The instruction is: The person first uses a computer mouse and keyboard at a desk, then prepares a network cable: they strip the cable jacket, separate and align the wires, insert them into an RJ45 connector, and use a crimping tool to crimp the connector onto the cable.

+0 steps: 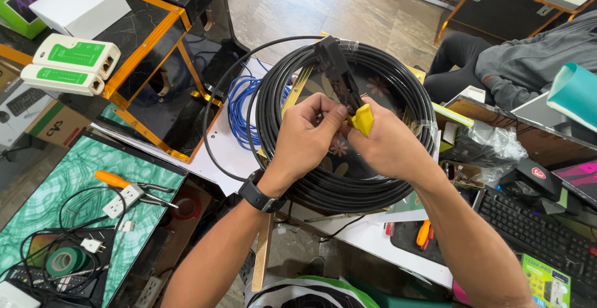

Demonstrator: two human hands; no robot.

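Right hand [388,143] clamps yellow-handled crimping tool [343,81]; left hand [308,135] pinches something hidden beside it, over black cable coil [273,106].

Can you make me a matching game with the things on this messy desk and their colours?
Things:
1. big cable coil
2. small cable bundle
3. tape roll
4. handle of the tool in the right hand

Colours:
A. green
B. yellow
C. black
D. blue

Pairs: 1-C, 2-D, 3-A, 4-B
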